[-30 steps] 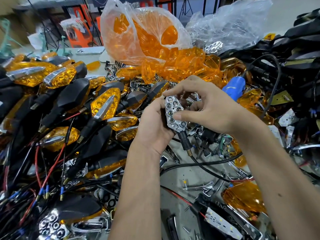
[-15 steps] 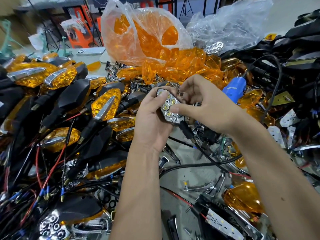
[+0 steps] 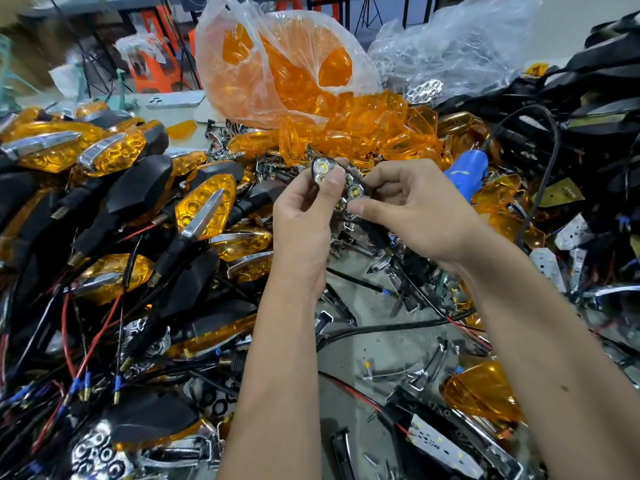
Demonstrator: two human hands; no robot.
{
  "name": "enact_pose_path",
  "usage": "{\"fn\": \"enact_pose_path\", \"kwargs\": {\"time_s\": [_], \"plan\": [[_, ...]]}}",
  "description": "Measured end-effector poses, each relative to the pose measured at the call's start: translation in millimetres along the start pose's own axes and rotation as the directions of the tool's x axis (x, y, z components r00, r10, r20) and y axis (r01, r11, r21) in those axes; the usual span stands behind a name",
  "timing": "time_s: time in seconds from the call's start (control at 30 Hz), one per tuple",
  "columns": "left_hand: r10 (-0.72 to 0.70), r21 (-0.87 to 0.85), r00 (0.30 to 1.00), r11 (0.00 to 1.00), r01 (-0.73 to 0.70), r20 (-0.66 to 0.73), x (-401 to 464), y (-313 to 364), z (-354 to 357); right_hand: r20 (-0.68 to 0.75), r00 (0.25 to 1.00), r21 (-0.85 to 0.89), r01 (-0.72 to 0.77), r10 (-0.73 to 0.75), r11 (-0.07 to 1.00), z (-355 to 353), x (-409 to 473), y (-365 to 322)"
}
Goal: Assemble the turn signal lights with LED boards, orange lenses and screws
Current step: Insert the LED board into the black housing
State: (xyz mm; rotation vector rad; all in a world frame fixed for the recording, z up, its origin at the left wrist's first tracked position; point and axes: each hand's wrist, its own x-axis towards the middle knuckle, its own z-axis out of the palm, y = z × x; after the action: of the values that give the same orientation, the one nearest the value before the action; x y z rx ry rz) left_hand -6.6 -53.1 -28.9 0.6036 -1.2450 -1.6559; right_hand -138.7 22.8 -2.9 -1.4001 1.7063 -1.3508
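Head view: my left hand (image 3: 304, 216) grasps the unfinished signal light (image 3: 341, 188) at centre, thumb pressing its face, while my right hand (image 3: 408, 206) pinches its 5 o'clock edge, probably seating the reflector. Chrome honeycomb cups, yellow LEDs showing, no lens yet; loose orange lenses (image 3: 363, 133) lie at 12 o'clock.

Partly hidden light

Both thumbs cover much of the chrome reflector (image 3: 341, 188); its black housing is hidden behind the left hand (image 3: 304, 223) and right hand (image 3: 412, 213).
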Motion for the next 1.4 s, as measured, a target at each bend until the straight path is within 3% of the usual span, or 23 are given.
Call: {"fn": "enact_pose_path", "kwargs": {"time_s": [0.2,0.37,0.43,0.5,0.57,0.67,0.83,1.07,1.2,1.27,1.33,1.4], "plan": [[0.157,0.188,0.987,0.97,-0.151,-0.019,0,-2,7,0.022,1.0,0.039,-0.002,0.001,0.999,-11,0,-2],[0.128,0.244,0.99,0.964,-0.11,-0.056,-2,-3,13,0.087,0.992,-0.044,-0.091,0.094,0.995,-23,-1,-3],[0.083,0.191,0.987,0.98,-0.056,-0.139,0,-2,12,0.065,0.991,0.014,-0.117,0.116,0.993,-32,-2,-4],[0.007,0.05,0.972,0.999,0.005,-0.234,1,1,10,-0.059,0.992,0.008,-0.11,0.11,0.994,-43,-1,0],[-0.094,-0.161,0.959,0.986,0.052,-0.268,3,6,6,-0.194,0.977,-0.128,-0.111,0.085,0.985,-52,0,8],[-0.177,-0.334,0.961,0.937,0.099,-0.211,4,12,-1,-0.16,0.986,-0.43,-0.119,0.055,0.895,-59,1,17],[-0.22,-0.352,0.973,0.919,0.181,-0.074,2,15,-9,-0.024,0.99,-0.579,-0.128,0.14,0.806,-56,-1,14],[-0.236,-0.324,0.971,0.922,0.214,-0.029,0,17,-10,-0.145,0.978,-0.638,-0.206,0.147,0.742,-71,-3,4],[-0.249,-0.32,0.968,0.92,0.227,-0.029,0,16,-9,-0.191,0.964,-0.719,-0.266,0.185,0.642,-82,-8,6],[-0.251,-0.309,0.968,0.923,0.229,-0.031,1,14,-7,-0.168,0.967,-0.641,-0.255,0.192,0.723,-91,-11,8],[-0.253,-0.293,0.967,0.927,0.236,-0.023,1,14,-4,-0.09,0.979,-0.442,-0.206,0.185,0.873,-98,-16,7],[-0.258,-0.284,0.966,0.927,0.243,-0.016,0,13,0,-0.001,0.988,-0.316,-0.149,0.156,0.937,-98,-20,7]]}}
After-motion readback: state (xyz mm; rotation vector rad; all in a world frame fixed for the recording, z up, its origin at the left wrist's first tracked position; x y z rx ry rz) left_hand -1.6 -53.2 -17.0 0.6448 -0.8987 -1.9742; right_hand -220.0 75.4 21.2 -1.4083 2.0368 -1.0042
